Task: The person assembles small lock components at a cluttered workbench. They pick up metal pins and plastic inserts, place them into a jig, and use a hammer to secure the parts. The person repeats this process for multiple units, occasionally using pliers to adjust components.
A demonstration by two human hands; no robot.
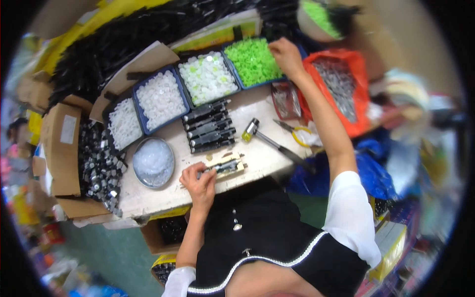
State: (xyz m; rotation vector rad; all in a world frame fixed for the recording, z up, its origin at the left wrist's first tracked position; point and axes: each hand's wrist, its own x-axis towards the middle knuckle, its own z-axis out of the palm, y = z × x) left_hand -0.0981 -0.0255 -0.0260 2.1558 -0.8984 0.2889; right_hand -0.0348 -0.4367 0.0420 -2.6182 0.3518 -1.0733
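My left hand (199,183) is closed at the left end of a dark slim tubular part (220,168). That part lies in a cream-coloured holding block (232,173) near the table's front edge. Far to the right, my right hand (287,55) reaches over the right edge of a tray of small bright green plastic pieces (252,62). Its fingers are bent together, and whatever is between them is too small to make out. Several black tubular assemblies (210,129) lie side by side behind the block.
Left of the green tray are trays of white-and-green caps (208,76), white discs (161,100) and white pieces (124,123). A round metal bowl (170,177) holds pale gel. A hammer (277,143), yellow-handled scissors (299,136) and a red bag of grey parts (363,79) are rightward.
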